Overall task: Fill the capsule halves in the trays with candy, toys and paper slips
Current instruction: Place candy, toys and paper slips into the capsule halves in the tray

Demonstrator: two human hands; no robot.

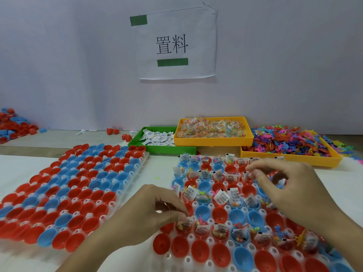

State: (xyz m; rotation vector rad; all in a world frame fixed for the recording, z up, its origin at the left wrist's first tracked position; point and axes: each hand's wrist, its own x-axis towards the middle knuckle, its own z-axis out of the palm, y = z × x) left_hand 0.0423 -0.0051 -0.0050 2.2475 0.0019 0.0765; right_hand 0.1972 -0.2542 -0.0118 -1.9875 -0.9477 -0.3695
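Small packing workshop, plain pale wall with a taped paper station sign in printed characters, white bench covered by perforated trays of red and blue capsule halves, bulk bins of paper slips, bagged candy, plastic toys

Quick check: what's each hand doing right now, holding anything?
Left hand: fingertips pinch a candy packet into a red capsule half.
Right hand: fingers curled over the right tray; whether it holds anything cannot be told.
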